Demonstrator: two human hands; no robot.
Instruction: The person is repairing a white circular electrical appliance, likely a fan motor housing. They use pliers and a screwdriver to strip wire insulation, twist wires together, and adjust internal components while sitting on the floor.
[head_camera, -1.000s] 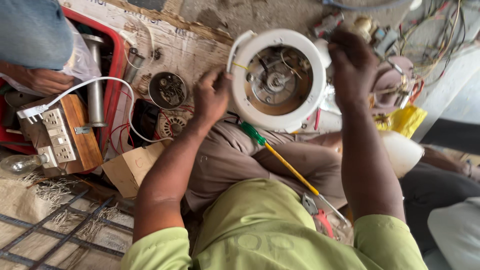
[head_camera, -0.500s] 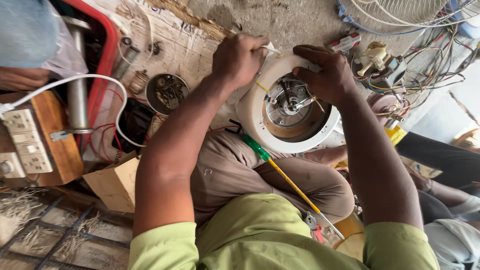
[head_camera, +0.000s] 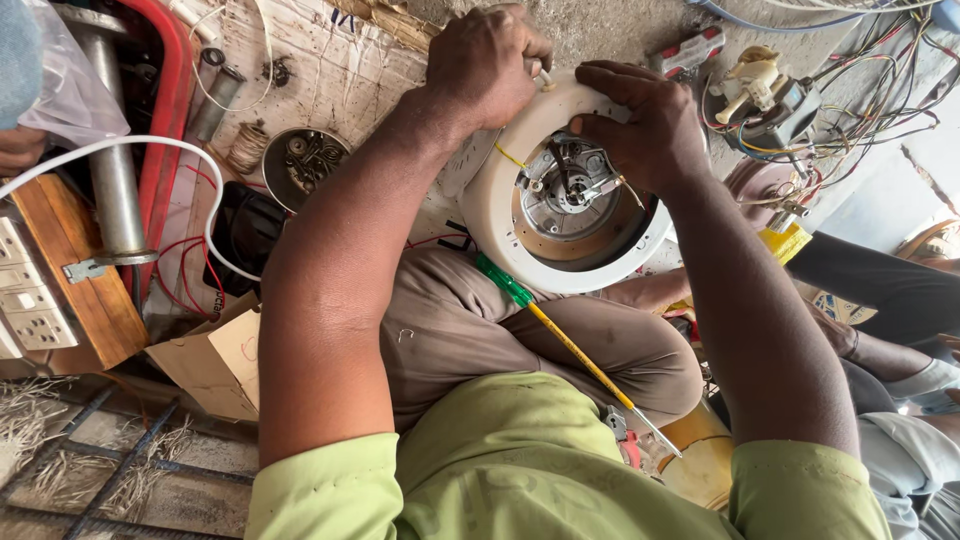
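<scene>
Both hands were engaged on the round white fan housing (head_camera: 500, 215), which rested tilted against the person's knee. The left hand (head_camera: 487, 62) had its grip clenched tight over the housing's upper rim; the right hand (head_camera: 645, 125) had fingertips pressed together on the metal motor (head_camera: 570, 190) at its centre. A green-handled screwdriver (head_camera: 560, 335) lay across the lap.

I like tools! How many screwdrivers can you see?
1. A screwdriver with a green handle and yellow shaft lies across the person's lap, below the white round housing. Others may hide among the clutter.
</scene>
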